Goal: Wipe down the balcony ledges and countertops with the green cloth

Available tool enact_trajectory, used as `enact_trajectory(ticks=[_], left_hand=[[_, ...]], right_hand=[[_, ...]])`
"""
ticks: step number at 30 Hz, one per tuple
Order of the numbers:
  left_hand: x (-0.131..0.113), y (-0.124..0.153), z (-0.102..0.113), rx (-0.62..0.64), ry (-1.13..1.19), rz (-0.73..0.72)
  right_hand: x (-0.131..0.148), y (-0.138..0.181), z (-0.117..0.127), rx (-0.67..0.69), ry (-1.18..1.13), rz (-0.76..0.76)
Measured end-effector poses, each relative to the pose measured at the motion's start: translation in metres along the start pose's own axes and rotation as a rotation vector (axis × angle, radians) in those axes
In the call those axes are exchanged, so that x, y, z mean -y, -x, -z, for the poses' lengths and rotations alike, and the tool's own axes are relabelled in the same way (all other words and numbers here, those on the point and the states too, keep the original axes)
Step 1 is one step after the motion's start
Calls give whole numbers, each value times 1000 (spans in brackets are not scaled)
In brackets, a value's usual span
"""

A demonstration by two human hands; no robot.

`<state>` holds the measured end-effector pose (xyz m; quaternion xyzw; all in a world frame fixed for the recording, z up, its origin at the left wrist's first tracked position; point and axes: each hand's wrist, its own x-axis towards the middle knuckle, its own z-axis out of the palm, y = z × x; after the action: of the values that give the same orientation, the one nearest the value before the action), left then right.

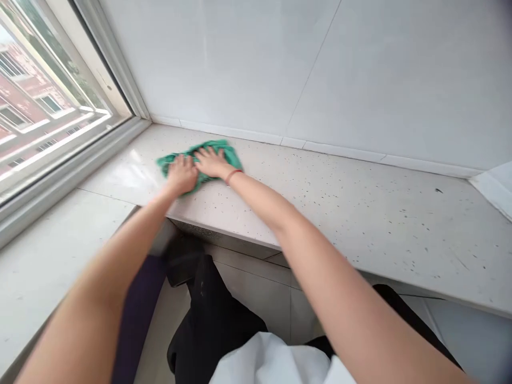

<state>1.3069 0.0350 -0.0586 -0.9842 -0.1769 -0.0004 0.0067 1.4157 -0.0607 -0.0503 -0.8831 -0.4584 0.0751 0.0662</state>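
Observation:
A crumpled green cloth (pixel 222 146) lies on the speckled pale stone ledge (pixel 312 197), near the corner by the window. My left hand (pixel 183 173) presses down on its left part, fingers bent over the fabric. Beside it, touching or almost touching, my right hand (pixel 212 161) rests on top of the cloth with its fingers spread. A thin red band (pixel 232 176) circles my right wrist. Both arms are stretched far forward, and the cloth under the palms is hidden.
Dark specks (pixel 404 218) dot the ledge, mostly toward the right. A white wall (pixel 248 64) rises behind it, and a framed window (pixel 60 106) stands at the left. Another pale ledge (pixel 52 245) runs below the window. My black-trousered legs (pixel 216 320) are beneath the ledge's front edge.

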Motion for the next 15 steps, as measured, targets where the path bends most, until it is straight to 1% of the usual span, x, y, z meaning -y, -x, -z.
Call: enact_trajectory(ticks=[2,3,4,5,6,7,8,9,10,12,15], left_hand=[[55,-8,-1,18,-12,116],[75,-12,-2,37,-7,145],[88,-18,-2,55,-3,169],[94,-24,-2,74,6,179],[92,-30,-2,85,15,187],[83,-37,-2,88,24,193],[67,-43,-2,84,30,191],[43,-49,-1,84,33,170],[13,-53,0,75,33,139],[-60,-58,2,40,35,43],[-186,-51,6,22,58,-136]], right_hand=[[36,-46,-4,12,-5,104],[47,-61,-5,20,-9,129],[52,-72,-6,33,-12,149],[51,-77,-6,46,-15,169],[44,-77,-5,57,-18,189],[32,-72,-2,63,-24,200],[14,-62,1,63,-31,200],[-7,-49,4,57,-38,185],[-32,-31,8,48,-45,156],[-90,16,16,22,-51,84],[-183,107,24,-14,-59,-41]])
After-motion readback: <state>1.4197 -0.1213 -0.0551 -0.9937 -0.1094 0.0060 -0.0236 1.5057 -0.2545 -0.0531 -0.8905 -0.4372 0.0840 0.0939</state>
